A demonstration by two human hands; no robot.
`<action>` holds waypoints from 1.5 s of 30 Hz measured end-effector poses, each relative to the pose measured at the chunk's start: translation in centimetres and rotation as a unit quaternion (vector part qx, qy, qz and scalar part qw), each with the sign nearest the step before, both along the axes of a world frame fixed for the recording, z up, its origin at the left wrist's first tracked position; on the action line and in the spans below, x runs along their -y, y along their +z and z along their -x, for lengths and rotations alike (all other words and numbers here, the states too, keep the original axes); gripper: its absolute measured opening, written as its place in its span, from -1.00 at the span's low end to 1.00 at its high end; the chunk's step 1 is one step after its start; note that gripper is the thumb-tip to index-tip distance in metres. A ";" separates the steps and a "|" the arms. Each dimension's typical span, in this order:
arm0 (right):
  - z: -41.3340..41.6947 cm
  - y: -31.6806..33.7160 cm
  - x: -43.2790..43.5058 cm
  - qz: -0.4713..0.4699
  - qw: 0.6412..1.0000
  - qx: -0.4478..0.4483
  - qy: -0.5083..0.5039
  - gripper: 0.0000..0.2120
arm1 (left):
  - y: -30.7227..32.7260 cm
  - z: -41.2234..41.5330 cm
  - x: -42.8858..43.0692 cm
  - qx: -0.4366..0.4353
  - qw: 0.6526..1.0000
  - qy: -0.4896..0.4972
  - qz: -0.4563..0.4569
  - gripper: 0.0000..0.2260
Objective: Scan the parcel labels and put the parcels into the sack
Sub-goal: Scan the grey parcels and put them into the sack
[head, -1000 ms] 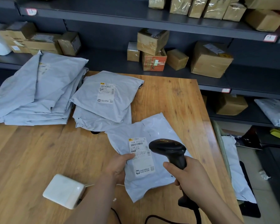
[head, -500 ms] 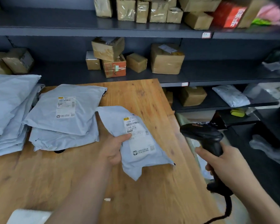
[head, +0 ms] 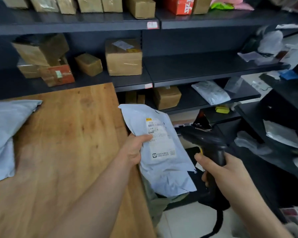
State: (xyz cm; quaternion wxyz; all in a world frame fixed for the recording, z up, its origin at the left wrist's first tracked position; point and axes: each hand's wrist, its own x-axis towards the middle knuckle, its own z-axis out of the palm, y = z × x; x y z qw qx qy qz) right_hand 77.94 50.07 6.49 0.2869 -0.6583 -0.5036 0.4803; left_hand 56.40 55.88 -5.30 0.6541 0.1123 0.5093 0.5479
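Holding the grey parcel [head: 163, 169] out past the right edge of the wooden table [head: 67, 134], your left hand [head: 133, 150] pinches it. The thumb presses on the left side of the white label [head: 161, 138]; your fingers are hidden behind the bag. The label faces up towards you. Its barcode and print are too blurred to read.

Your right hand [head: 218, 170] is wrapped round the grip of the black scanner [head: 208, 143], just right of the parcel and level with its label. The scanner's head merges with the dark shelving behind it, so its outline is hard to make out. Its cable [head: 217, 220] drops away and is cut off at the bottom of the frame.

Below the parcel, against the table's side, only an olive fold of the sack [head: 156, 203] shows; the parcel covers its opening.

At far left, more grey parcels [head: 5, 134] lie on the table, cut off by the frame edge. Behind, dark shelves [head: 196, 71] carry cardboard boxes [head: 124, 57] and some bags. The items at far right are smeared by blur and cannot be identified.
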 end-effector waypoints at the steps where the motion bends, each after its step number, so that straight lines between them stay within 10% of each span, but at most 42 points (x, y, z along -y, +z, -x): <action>1: -0.8 -0.6 -0.9 0.008 1.000 -0.008 -0.001 -0.79 | -1.3 -1.1 -1.0 -0.002 1.000 -0.001 0.013 -0.70; 8: -4.6 -7.4 -6.0 0.061 0.997 -0.041 -0.001 -0.78 | -15.2 -5.8 -5.3 -0.076 0.985 0.004 0.158 -0.69; 13: -5.8 -12.3 -8.5 0.100 0.994 -0.040 -0.009 -0.76 | -23.1 -6.6 -6.4 -0.260 0.907 0.041 0.329 -0.65; 22: -5.4 -17.2 -11.0 0.130 0.990 -0.055 0.003 -0.79 | -29.8 -7.1 -5.8 -0.317 0.859 0.084 0.394 -0.68; 37: -4.8 -15.0 -9.5 0.098 0.994 -0.029 0.043 -0.78 | -24.4 -8.5 -4.8 -0.375 0.834 0.040 0.402 -0.61; 45: -0.6 -7.4 -6.3 0.037 0.995 -0.033 0.089 -0.78 | -8.3 -6.2 -0.2 -0.403 0.903 0.059 0.136 -0.58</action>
